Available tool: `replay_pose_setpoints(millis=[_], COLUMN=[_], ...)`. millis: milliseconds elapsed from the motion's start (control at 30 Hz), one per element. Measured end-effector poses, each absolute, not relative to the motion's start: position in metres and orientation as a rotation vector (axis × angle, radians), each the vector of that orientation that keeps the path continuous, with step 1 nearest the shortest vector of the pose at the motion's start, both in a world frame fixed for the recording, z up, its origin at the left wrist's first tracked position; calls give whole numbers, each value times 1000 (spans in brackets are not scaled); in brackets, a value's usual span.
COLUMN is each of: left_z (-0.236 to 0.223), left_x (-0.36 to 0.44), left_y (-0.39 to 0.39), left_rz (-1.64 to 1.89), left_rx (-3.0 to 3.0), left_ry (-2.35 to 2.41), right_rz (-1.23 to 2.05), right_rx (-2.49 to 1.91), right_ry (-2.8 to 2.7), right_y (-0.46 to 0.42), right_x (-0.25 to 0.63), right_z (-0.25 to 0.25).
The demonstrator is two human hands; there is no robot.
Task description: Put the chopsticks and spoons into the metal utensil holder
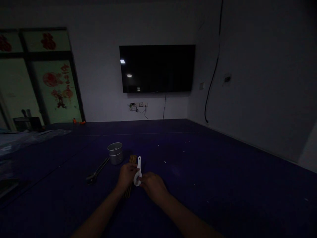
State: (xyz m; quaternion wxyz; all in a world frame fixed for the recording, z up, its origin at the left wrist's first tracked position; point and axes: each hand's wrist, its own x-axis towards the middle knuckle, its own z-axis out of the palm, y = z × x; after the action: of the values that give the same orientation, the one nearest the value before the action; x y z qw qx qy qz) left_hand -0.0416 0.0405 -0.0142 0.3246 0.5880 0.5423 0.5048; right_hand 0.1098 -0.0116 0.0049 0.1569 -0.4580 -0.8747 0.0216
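A white soup spoon [139,162] lies between my two hands, its handle pointing away from me. My left hand [127,173] has its fingers closed at the spoon's left side, near the neck. From the right, my right hand [153,185] grips the edge of the bowl with thumb and fingers. Several brown chopsticks [133,158] lie in a bundle on the purple surface, partly hidden under my left hand. Beyond my left hand stands a grey metal cup [115,153]. Metal utensils with long handles [95,174] rest to the left of the cup.
The purple surface [223,185] carries small white scraps [165,162]. Crumpled clear plastic [32,138] lies at far left. A television [158,68] hangs on the back wall, above wall sockets [138,104]. A black cable [212,82] hangs along the right wall.
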Motion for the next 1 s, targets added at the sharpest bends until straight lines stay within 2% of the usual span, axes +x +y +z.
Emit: replay_pose_setpoints(millis=[600,767,867,1000], left_z=[-14,-2,10,23], left_x=[-51,-50,-56,-77], left_y=[41,34,27,23], left_rz=[1297,1344,1343,1401], left_rx=[1847,1929,2063,2047], left_ry=[1519,1523,1748,2335], right_rz=[168,183,188,169], right_rx=[-1205,-1196,-1205,-1215], right_ry=[-2435,-2414,-2396,-2379], right_y=[-12,-12,-14,-18], right_x=[108,108,109,110], right_z=[0,0,0,2])
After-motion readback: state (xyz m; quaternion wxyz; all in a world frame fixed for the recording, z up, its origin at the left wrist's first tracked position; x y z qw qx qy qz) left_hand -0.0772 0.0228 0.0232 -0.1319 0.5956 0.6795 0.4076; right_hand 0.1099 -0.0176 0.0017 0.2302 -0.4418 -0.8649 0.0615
